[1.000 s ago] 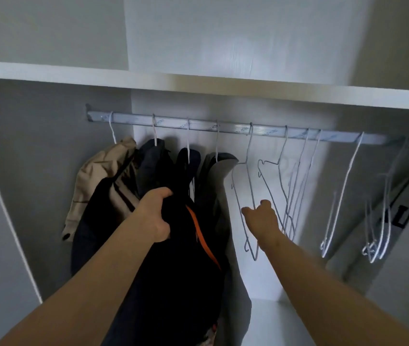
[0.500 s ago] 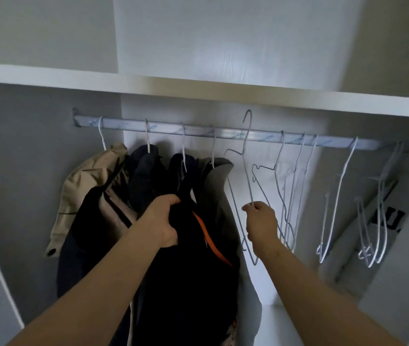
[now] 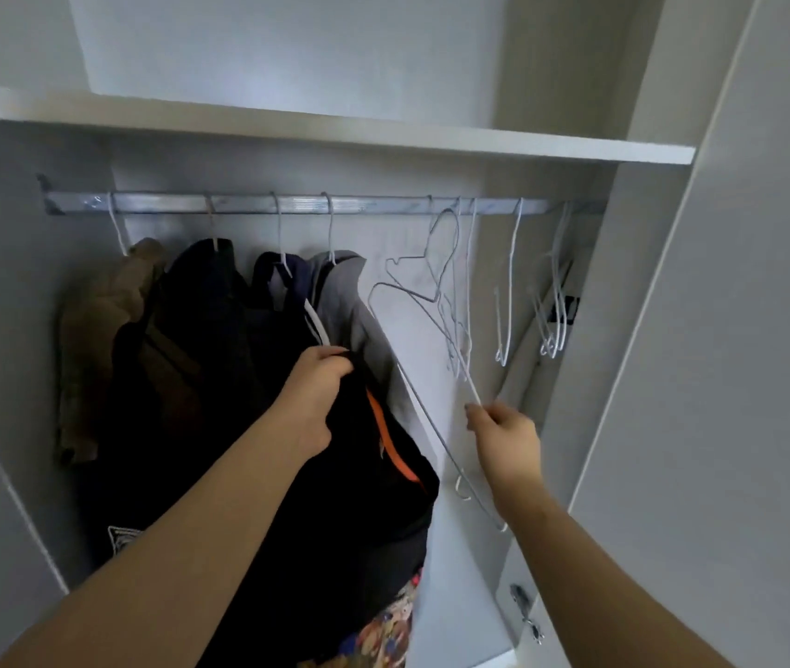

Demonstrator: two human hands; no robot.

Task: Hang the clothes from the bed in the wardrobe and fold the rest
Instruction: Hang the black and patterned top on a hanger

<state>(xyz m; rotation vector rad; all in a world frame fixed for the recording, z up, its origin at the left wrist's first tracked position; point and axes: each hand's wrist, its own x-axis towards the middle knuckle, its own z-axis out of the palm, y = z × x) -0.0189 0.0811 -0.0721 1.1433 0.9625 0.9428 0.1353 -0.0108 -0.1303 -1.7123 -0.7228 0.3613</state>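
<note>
My left hand (image 3: pixel 318 392) grips a bunch of dark clothes, a black garment with an orange stripe (image 3: pixel 373 494) on top and a patterned fabric (image 3: pixel 383 629) below it. My right hand (image 3: pixel 503 433) pinches a white wire hanger (image 3: pixel 424 301) by its lower bar; the hanger is off the rail (image 3: pixel 383 204) and tilts down toward me, its hook just below the rail. On the rail's left part hang a tan jacket (image 3: pixel 99 330), a black garment (image 3: pixel 200 320), a navy one (image 3: pixel 282 286) and a grey one (image 3: pixel 344 301).
Several bare wire hangers (image 3: pixel 508 301) hang on the right part of the rail. A white shelf (image 3: pixel 383 132) runs above it. The wardrobe's right side wall (image 3: pixel 740 330) is close, with a door hinge (image 3: pixel 525 614) low down. A dark label (image 3: pixel 566 311) shows at the back right.
My right hand has drawn the wire hanger off the rail, down and to the right. My left hand still holds the dark clothes. The view has shifted left and down.
</note>
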